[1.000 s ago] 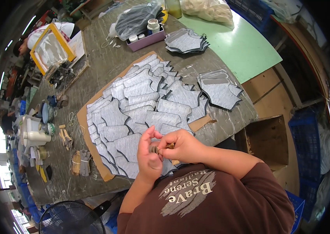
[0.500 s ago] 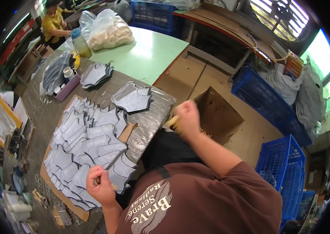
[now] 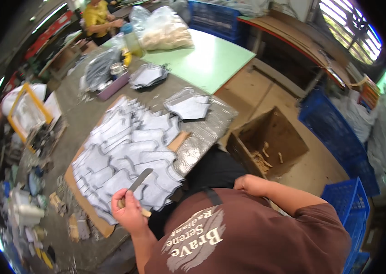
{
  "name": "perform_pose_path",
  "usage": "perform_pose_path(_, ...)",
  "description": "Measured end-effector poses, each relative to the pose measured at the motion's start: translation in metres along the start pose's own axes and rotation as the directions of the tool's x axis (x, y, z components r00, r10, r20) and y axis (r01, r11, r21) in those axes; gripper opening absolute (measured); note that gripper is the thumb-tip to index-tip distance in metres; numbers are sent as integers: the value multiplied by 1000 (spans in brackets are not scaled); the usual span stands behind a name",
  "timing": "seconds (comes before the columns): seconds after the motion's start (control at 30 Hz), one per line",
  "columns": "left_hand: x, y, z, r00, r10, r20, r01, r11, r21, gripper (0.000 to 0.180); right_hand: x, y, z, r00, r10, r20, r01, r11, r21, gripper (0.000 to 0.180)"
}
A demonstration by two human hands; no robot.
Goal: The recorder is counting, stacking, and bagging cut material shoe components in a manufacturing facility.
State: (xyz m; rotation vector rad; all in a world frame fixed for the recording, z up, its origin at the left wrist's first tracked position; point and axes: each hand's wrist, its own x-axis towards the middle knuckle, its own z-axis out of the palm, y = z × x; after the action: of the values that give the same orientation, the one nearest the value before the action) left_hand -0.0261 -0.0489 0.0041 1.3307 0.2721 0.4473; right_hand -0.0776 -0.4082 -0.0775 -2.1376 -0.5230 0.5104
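Observation:
My left hand [image 3: 130,211] is closed round a spatula knife [image 3: 141,179] with a flat grey, round-ended blade. A pale handle end sticks out beneath the hand, and the blade points up over the cut pieces. Below it, overlapping light-grey, dark-edged fabric pieces [image 3: 133,148] cover a brown cardboard sheet [image 3: 75,185] on the table. My right hand [image 3: 250,185] rests against my waist, its fingers curled in; what they hold, if anything, is hidden. Just beyond it, an open cardboard box [image 3: 288,137] on the floor holds pale yellowish scraps [image 3: 261,162].
Two smaller fabric stacks [image 3: 188,105] [image 3: 148,75] lie farther back, near a purple tray [image 3: 113,86] of bottles. A bulging plastic bag [image 3: 168,34] stands on the green tabletop [image 3: 211,57]. Blue crates [image 3: 346,201] line the right. Someone in yellow [image 3: 96,18] works far left.
My right hand has come down from above the box to my waist, and the yellowish strips it held are out of it. The knife's blade has swung into sight. The view has shifted.

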Motion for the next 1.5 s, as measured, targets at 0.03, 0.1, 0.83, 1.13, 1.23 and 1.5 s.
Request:
perform_pose_path(0.03,-2,0,-5,999,21,-35,-21,1000,17,8,3,0,-3,994,16,109,-15,1000,-4,18)
perform_pose_path(0.1,-4,-2,-17,998,56,-17,-56,998,-27,8,12,-8,-9,991,-8,131,25,991,-129,31)
perform_pose_path(0.83,-43,-38,-40,924,-383,13,382,918,-102,9,45,-31,9,960,-84,269,162,944,-287,21)
perform_pose_path(1.13,-27,-47,-5,825,-473,310,539,823,-177,6,31,-10,31,964,-51,-261,-47,933,-358,22)
perform_pose_path(1.23,-19,-46,1,790,-459,407,579,778,-245,6,47,-22,13,982,-46,-182,-31,917,-397,21)
perform_pose_path(1.5,-10,-29,-66,938,-263,225,346,744,-572,8,178,-156,-4,837,-481,-260,386,857,-342,16)
